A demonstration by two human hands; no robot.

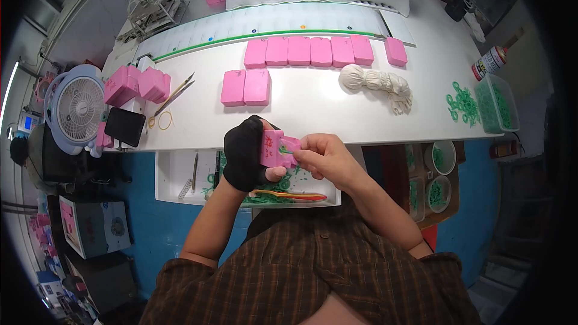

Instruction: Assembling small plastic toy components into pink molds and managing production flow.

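A matte pink notched block (271, 151) with dark red markings sits between the two hands, above the front edge of the smooth white table (313, 121) and over a shallow white drawer (171, 171). The left hand (244, 151), in a black fabric glove with bare fingertips, grips it from the left, thumb below and fingers beyond. The bare right hand (322, 156) bends its thumb and forefinger to the notched side; whether they close on pink material or on the small glossy green piece (283, 150) within, I cannot tell. The notched side points right, toward the right hand; the marked face's longer side runs away from the body, though fingers partly hide the outline. In the drawer lie tangled thin green pieces (265, 198) and a slender red-and-yellow tool (295, 195). Beyond, round-cornered pink slabs (299, 51) stand in a row near a crumpled, knotted off-white cloth bundle (376, 83).
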